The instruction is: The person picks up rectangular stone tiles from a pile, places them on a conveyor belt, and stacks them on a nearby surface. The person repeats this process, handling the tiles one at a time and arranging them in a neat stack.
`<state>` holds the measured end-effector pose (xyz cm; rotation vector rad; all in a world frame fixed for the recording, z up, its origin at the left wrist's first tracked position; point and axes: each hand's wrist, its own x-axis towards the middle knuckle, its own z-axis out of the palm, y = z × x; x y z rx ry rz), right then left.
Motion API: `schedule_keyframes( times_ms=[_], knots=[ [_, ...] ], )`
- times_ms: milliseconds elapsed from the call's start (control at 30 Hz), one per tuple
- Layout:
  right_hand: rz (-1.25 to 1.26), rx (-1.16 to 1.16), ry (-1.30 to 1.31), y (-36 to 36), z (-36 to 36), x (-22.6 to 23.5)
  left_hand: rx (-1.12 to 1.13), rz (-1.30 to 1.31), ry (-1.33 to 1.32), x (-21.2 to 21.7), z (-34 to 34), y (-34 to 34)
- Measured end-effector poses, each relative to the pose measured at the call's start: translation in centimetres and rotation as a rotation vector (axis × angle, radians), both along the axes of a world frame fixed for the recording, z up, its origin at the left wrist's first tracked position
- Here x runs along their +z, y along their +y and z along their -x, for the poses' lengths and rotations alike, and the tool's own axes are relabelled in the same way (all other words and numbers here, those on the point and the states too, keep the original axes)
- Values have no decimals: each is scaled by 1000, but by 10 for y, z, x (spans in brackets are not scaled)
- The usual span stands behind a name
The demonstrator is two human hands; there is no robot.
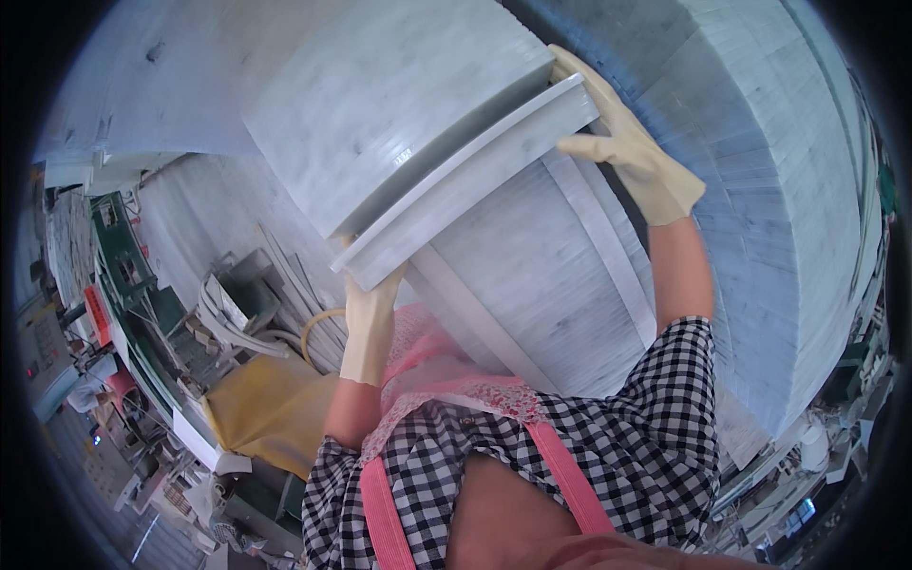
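Note:
Both my hands wear cream rubber gloves. Between them a long pale grey strip with a stepped, ledge-like profile (480, 171) slants from lower left to upper right. My left hand (369, 323) is closed on its lower left end, the fingertips hidden behind the strip. At the upper right end, my right hand (635, 157) grips with the thumb on the near side and the fingers reaching over the far side. Just beyond lies a large pale grey slab (408, 95). Nearer to me is a flat grey panel (518, 256) with two lighter bands across it.
A large stack of pale sheets with a curved-looking side (731, 142) rises at the right. To the left are a yellow cloth-like sheet (256, 404), a tan hose (306, 332), scattered offcuts and a green metal frame (114, 228). Another person (90, 394) shows at the far left.

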<state>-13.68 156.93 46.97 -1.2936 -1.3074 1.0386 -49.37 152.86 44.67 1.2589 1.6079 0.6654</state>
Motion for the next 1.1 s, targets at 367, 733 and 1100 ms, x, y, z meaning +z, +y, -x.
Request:
schedule_keyframes(
  times_ms=[367, 733, 1100],
  knots=[
    [441, -340, 104, 18, 17, 14, -197, 360, -22, 44, 13, 15],
    [236, -384, -54, -6, 52, -5, -659, -808, 807, 42, 42, 12],
    [315, -450, 34, -9, 36, -8, -618, -837, 541, 21, 31, 10]
  ],
)
